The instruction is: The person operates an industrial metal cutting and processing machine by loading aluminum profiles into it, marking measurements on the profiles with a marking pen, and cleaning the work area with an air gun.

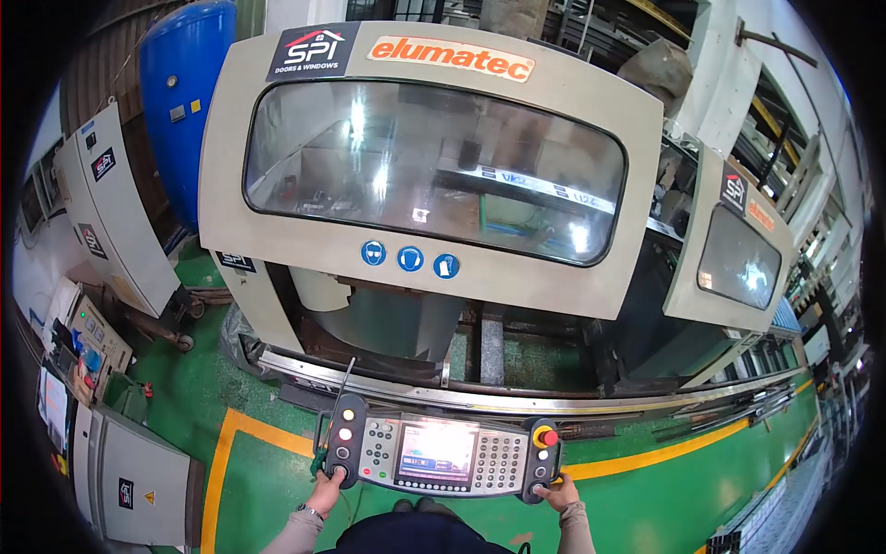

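A wide control panel (379,450) with a lit screen (437,453), key rows and a handle at each end is in front of my body. My left hand (326,489) is closed at its left end, the thumb on or beside a lower button. At the other end my right hand (559,493) is closed too, its thumb by the lowest button. A red emergency stop knob (548,438) sits above my right hand. Behind the panel stands a large beige machine hood (434,148) with a long window; white lettered profile (531,185) shows through the glass.
Along the machine's foot runs a metal rail (415,395). A second hood (729,249) stands to the right. Grey cabinets (120,212) and a blue tank (189,111) are on the left. Yellow lines (277,432) mark the green floor, and metal bars lie at the right.
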The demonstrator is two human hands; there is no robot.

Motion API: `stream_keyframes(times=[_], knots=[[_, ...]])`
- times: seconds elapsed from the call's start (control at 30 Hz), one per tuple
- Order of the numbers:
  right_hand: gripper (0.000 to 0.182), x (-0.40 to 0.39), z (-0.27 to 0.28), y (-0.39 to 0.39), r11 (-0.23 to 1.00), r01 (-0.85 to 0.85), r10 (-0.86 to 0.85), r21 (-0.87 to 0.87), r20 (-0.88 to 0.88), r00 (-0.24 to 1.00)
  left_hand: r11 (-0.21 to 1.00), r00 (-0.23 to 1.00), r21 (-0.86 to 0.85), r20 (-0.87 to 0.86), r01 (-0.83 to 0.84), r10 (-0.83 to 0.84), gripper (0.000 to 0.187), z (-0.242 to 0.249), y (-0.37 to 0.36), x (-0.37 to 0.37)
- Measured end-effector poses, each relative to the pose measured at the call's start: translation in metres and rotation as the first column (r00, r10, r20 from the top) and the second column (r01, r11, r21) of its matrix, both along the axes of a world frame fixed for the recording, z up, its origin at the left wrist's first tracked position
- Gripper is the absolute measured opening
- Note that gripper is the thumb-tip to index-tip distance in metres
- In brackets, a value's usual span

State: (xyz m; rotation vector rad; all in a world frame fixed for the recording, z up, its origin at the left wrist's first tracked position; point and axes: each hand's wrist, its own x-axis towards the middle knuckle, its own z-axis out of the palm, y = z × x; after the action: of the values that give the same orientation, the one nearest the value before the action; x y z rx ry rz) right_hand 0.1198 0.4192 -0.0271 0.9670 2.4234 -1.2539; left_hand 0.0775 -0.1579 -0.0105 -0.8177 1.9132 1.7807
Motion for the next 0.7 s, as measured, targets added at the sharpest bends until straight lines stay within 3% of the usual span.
stream_keyframes(times=[0.1, 0.2, 0.3, 0.7], knots=[[0.089, -0.004, 0.019, -0.01, 0.994, -0.031, 0.027, 0.104, 0.042, 0.999, 1.0, 0.997, 0.005, 0.077, 0.017, -0.017, 0.094, 0.025, 0.005, -0.001], [0.088, -0.008, 0.057, -0.031, 1.0, 0.015, -0.015, 0.003, 0.014, 1.0, 0.998, 0.994, 0.054, 0.104, 0.033, -0.039, 0.092, 0.017, 0.001, -0.003], [0.089, -0.01, 0.051, -0.026, 0.999, 0.018, -0.016, -0.045, 0.041, 0.999, 0.994, 0.993, 0.108, 0.107, 0.036, -0.048, 0.092, 0.011, -0.002, -0.002], [0.093, -0.012, 0.073, -0.035, 0.99, -0.004, -0.011, 0.142, 0.11, 0.994, 0.996, 0.996, 0.087, 0.092, -0.013, 0.005, 0.068, 0.019, 0.005, 0.0]])
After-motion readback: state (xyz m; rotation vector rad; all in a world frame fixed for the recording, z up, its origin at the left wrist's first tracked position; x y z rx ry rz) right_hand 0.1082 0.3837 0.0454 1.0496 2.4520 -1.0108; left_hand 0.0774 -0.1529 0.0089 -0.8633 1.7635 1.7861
